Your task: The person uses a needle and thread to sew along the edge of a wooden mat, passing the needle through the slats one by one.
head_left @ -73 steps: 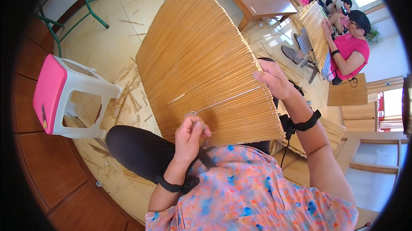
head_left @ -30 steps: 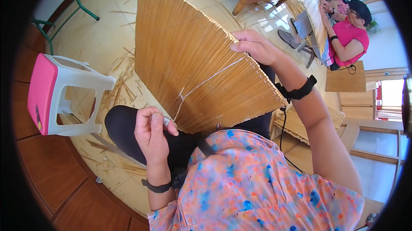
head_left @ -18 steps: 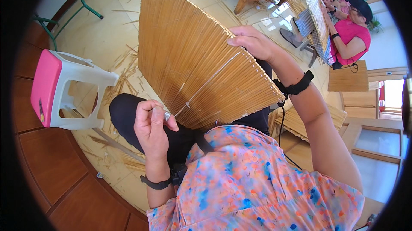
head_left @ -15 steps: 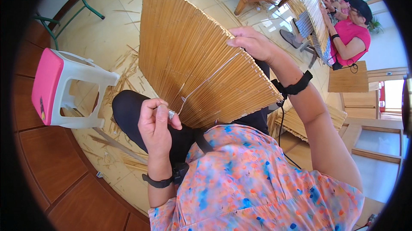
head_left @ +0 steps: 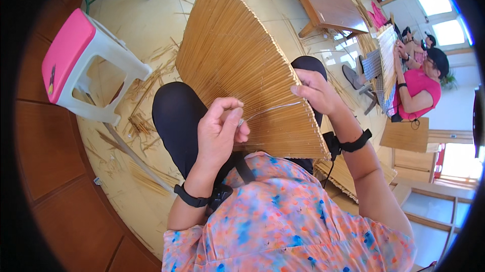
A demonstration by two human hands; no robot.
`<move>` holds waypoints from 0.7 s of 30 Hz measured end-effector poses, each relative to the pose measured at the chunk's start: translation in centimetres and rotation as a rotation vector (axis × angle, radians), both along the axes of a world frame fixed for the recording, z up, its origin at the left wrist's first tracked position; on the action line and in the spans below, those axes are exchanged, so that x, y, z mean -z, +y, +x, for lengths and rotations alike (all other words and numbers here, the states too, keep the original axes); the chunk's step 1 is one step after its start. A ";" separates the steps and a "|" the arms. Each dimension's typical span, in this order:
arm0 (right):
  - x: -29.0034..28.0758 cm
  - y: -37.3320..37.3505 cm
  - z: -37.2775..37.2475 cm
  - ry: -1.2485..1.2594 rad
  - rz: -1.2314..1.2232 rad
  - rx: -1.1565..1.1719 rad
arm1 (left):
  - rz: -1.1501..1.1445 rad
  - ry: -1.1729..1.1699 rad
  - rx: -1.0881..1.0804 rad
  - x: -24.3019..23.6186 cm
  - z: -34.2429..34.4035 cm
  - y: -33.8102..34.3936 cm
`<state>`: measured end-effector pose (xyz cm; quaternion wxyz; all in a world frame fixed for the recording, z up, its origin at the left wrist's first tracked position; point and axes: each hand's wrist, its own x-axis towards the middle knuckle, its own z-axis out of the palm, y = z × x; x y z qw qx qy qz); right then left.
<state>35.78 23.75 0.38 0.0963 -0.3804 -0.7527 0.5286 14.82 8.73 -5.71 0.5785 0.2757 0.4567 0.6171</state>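
The fan-shaped straw mat [head_left: 237, 65] lies across the person's knees, wide end toward the body, narrow end out over the tiled floor [head_left: 146, 24]. Most of it looks bound already: the straws sit tight and even right across the panel. What is left, by my reading, is stitching along the near edge, where a thin pale thread [head_left: 270, 109] runs across the straws.

The left hand [head_left: 220, 130] is up now, fingers pinched closed on the thread's end, perhaps on a needle too, though that is too small to tell. The right hand [head_left: 316, 90] presses down on the mat's right edge, fingers bent over the straws and clamping them.

Against the frame half a second back: the left hand has lifted and moved right, nearer the right hand, so the thread runs shorter and flatter across the mat. The right hand has stayed on the same edge. The mat has tipped a little.

Loose straw scraps [head_left: 146, 125] litter the floor beside the pink-topped stool [head_left: 76, 65]. A seated person in pink [head_left: 424, 87] works well apart.
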 end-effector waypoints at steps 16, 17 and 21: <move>-3.1 -4.2 -0.1 -0.226 0.153 0.046 | 0.030 -0.065 0.181 2.4 2.7 2.2; -3.0 -4.5 -0.1 -0.288 0.305 0.035 | 0.044 -0.056 0.192 2.2 2.7 2.1; -3.0 -5.1 -0.3 -0.357 0.528 0.039 | 0.043 0.031 0.185 0.9 2.4 1.8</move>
